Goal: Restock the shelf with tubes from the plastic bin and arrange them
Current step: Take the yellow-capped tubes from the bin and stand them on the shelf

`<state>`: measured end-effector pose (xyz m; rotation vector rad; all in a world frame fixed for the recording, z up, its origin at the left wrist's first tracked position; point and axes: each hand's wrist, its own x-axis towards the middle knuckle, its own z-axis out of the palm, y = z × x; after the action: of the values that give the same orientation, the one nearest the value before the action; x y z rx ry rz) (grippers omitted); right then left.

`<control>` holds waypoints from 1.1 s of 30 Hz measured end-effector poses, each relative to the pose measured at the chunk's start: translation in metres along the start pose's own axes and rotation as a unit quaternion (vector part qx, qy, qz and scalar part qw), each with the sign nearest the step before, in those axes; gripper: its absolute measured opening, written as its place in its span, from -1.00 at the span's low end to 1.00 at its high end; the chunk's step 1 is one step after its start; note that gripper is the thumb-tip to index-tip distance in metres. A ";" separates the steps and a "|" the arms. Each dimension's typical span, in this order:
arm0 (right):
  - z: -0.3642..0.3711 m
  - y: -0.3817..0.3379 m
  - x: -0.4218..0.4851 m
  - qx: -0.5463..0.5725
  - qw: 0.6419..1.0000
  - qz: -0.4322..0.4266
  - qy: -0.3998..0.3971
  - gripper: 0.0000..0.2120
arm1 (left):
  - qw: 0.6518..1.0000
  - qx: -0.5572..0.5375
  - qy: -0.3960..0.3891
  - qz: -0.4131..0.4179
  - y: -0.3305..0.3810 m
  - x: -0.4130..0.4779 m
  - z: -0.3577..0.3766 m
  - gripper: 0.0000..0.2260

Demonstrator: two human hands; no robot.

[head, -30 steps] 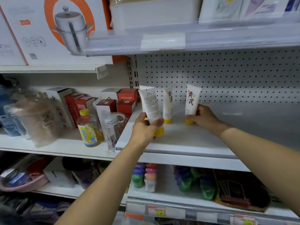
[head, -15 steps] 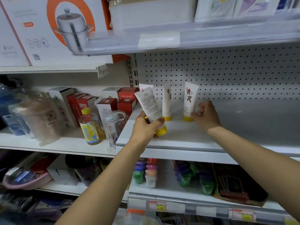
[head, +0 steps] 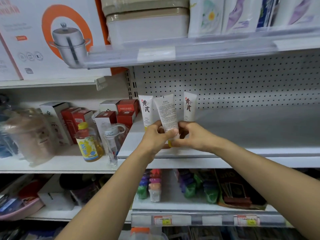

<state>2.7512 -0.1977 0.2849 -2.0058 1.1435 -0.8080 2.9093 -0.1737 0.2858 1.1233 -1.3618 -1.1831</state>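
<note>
My left hand (head: 154, 138) and right hand (head: 194, 137) both pinch a white, yellow-capped plastic tube (head: 166, 112); next I probably must turn its front label forward and stand it at 12 o'clock.

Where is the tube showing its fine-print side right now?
Head view, centre: the fine-print tube, tilted, is gripped by the left hand and right hand, in front of the gap between the left standing tube and right standing tube on the shelf.

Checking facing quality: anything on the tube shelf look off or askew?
Yes. The middle tube, gripped by the left hand and right hand, leans left and shows its fine-print back; the left tube and right tube stand upright with logos forward.
</note>
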 end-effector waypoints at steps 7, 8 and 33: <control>-0.014 0.004 -0.006 -0.023 0.992 0.029 0.121 -0.68 | 1.000 0.017 -0.004 0.026 0.008 0.011 0.031 -0.73; -0.018 0.008 -0.007 -0.013 0.990 0.037 0.135 -0.70 | 0.999 0.041 -0.003 0.029 0.008 0.014 0.033 -0.72; -0.084 0.110 0.042 -0.058 0.949 0.170 0.258 -0.57 | 0.862 0.497 0.084 0.058 -0.026 0.070 0.017 -0.78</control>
<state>2.6526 -0.2977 0.2528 -1.6530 1.8109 -1.1346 2.8860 -0.2445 0.2654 1.7505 -1.9177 -0.2006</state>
